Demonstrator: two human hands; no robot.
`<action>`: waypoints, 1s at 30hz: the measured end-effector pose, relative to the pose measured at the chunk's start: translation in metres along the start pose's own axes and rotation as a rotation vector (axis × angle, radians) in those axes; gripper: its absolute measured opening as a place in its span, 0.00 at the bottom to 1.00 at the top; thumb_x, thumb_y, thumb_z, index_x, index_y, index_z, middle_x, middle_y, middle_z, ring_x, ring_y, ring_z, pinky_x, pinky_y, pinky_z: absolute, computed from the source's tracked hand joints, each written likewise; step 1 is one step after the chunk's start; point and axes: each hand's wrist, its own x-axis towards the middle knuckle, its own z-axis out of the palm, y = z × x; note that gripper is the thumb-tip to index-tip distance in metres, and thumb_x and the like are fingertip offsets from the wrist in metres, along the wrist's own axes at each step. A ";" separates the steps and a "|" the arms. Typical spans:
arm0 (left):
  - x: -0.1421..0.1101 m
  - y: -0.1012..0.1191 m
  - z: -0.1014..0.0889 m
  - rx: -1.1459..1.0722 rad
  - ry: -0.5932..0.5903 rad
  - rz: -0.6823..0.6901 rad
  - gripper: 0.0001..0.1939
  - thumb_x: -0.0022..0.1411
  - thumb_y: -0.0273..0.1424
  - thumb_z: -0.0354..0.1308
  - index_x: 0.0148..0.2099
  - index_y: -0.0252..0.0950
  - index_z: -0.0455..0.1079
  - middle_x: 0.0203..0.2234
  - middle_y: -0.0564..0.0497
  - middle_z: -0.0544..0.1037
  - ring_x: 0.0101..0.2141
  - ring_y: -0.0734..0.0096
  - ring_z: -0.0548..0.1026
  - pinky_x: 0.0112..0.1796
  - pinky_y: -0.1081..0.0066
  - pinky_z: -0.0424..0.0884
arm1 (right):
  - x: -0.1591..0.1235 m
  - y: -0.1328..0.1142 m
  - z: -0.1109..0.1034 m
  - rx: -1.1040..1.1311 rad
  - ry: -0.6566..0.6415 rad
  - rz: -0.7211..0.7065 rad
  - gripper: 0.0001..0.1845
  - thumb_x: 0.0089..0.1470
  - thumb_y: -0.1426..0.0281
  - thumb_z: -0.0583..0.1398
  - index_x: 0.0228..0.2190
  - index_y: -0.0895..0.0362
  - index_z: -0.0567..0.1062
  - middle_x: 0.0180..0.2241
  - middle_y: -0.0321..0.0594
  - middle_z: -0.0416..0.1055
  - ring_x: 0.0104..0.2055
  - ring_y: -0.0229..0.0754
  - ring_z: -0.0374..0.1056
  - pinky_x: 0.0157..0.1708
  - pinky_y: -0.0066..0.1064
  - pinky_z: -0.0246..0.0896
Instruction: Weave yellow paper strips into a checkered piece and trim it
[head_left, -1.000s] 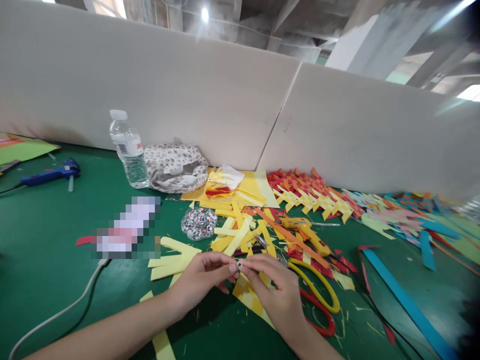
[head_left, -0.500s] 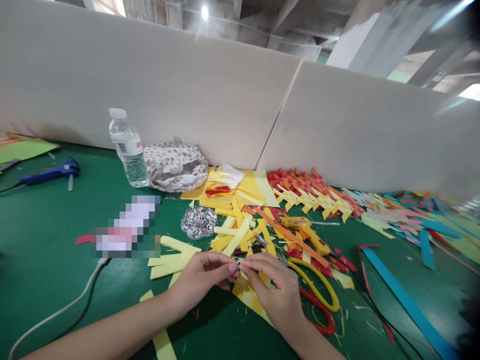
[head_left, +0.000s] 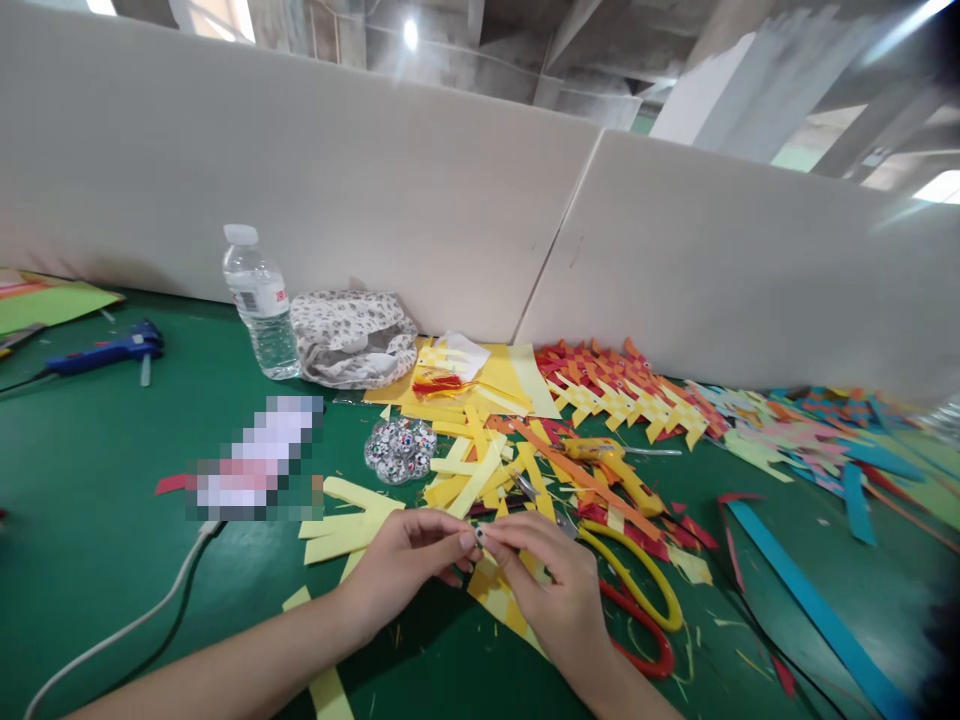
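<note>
Right now, the eye (head_left: pixel 480 534) is up between the fingertips of both hands, over the middle of the table (head_left: pixel 82 490). The left hand (head_left: pixel 401 562) meets it with thumb and forefinger pressed together; the right hand (head_left: pixel 553 582) pinches from the other side, its grip just as narrow. It is so small that I can't fairly say how much of it each hand has.

Under the right hand lies a yellow weave (head_left: pixel 491 600), partly covered by the fingers. Just beside that hand are the scissors (head_left: pixel 674 608), with a yellow loop and a red one. Pale strips (head_left: pixel 334 543) fan out by the left hand, and more yellow and orange strips lie tangled beyond both hands. A heap of eyes (head_left: pixel 400 450) sits at the left of that tangle; the yellow gun (head_left: pixel 637 488) lies at its right, an orange strip next to it.

Toward the table's far edge, left to right, come the blue gun (head_left: pixel 101 356), an upright bottle (head_left: pixel 262 310), a patterned bag (head_left: pixel 352 335) touching or nearly touching it, a yellow sheet (head_left: pixel 514 375) with a red tassel (head_left: pixel 439 385), and rows of woven fish (head_left: pixel 637 410). Nearer, a pixelated slab (head_left: pixel 262 455) with a white cable (head_left: pixel 169 595) lies on the left, a blue strip (head_left: pixel 814 600) on the right. A pale partition (head_left: pixel 360 180) stands along the far edge.
</note>
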 end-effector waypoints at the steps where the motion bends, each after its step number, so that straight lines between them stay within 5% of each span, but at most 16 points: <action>1: 0.000 0.000 0.000 0.002 -0.001 0.001 0.13 0.50 0.37 0.63 0.32 0.31 0.75 0.24 0.49 0.76 0.27 0.73 0.72 0.28 0.76 0.68 | 0.000 0.000 0.000 0.001 0.002 -0.001 0.07 0.50 0.76 0.59 0.29 0.55 0.77 0.28 0.39 0.75 0.31 0.41 0.71 0.31 0.31 0.69; 30: 0.001 -0.002 -0.002 -0.015 -0.014 0.016 0.14 0.51 0.38 0.63 0.33 0.31 0.75 0.24 0.49 0.77 0.27 0.73 0.72 0.28 0.75 0.68 | -0.002 0.002 -0.001 0.002 -0.003 0.013 0.07 0.49 0.77 0.60 0.29 0.55 0.77 0.28 0.39 0.75 0.31 0.40 0.71 0.32 0.29 0.69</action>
